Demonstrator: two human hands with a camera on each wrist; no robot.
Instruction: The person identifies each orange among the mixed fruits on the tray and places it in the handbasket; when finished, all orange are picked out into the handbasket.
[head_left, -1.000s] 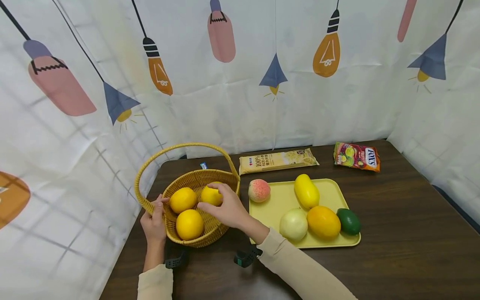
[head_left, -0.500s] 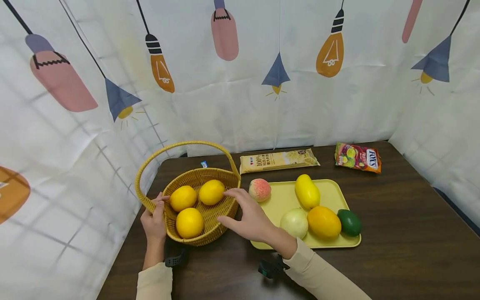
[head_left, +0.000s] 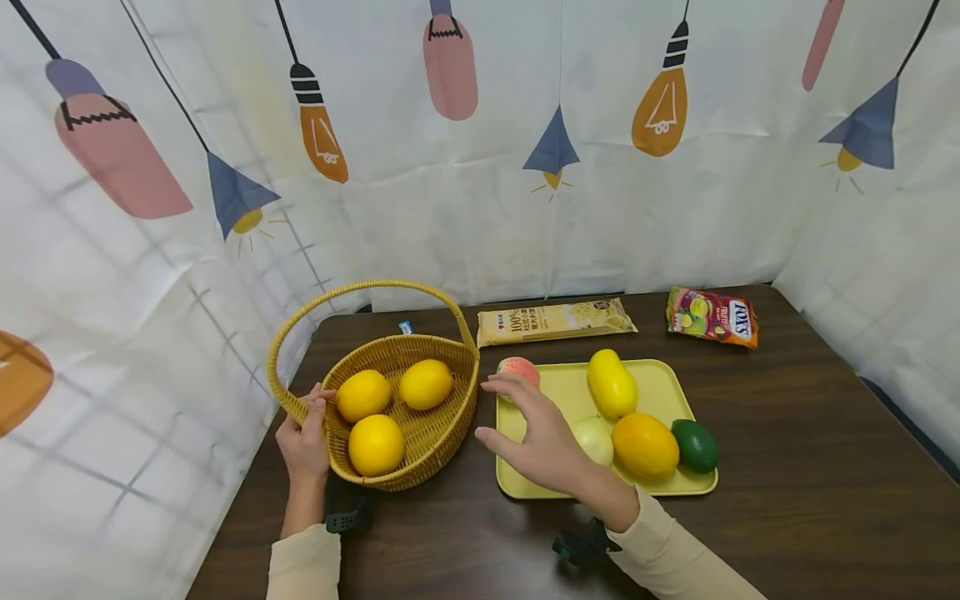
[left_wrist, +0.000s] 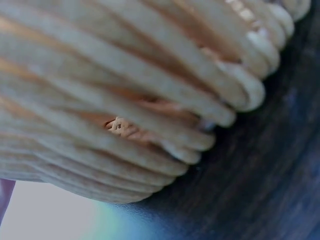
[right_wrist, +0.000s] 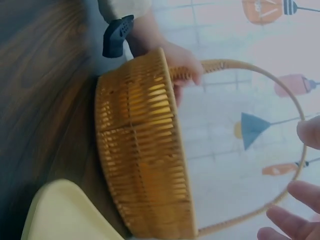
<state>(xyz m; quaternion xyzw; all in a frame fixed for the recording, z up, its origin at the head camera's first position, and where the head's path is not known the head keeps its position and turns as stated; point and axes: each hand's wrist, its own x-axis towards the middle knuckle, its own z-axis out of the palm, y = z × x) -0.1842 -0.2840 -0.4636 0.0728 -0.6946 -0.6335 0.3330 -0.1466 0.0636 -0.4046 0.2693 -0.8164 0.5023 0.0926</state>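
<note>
A yellow wicker basket [head_left: 420,425] with a tall hooped handle stands on the dark table, holding a few yellow fruits: a lemon [head_left: 363,395] at the left, another lemon [head_left: 426,384] at the right and a rounder orange-yellow fruit [head_left: 376,445] in front. My left hand [head_left: 306,446] grips the base of the handle on the basket's left side. My right hand [head_left: 543,437], fingers spread and holding nothing, hovers over the left part of the yellow tray [head_left: 517,487]. It partly covers a peach [head_left: 519,369] and a pale green round fruit [head_left: 595,439]. The left wrist view shows blurred close wickerwork [left_wrist: 125,100].
On the tray lie a long yellow fruit [head_left: 612,385], an orange-yellow mango-like fruit [head_left: 646,446] and a dark green fruit [head_left: 696,446]. Behind it are a noodle packet [head_left: 557,322] and a red candy bag [head_left: 712,317]. A tiny blue wrapper [head_left: 406,327] lies behind the basket.
My right hand has withdrawn from the fruit at the basket's right and moved rightward, out over the tray. That fruit now lies free in the basket. My left hand keeps its grip on the handle.
</note>
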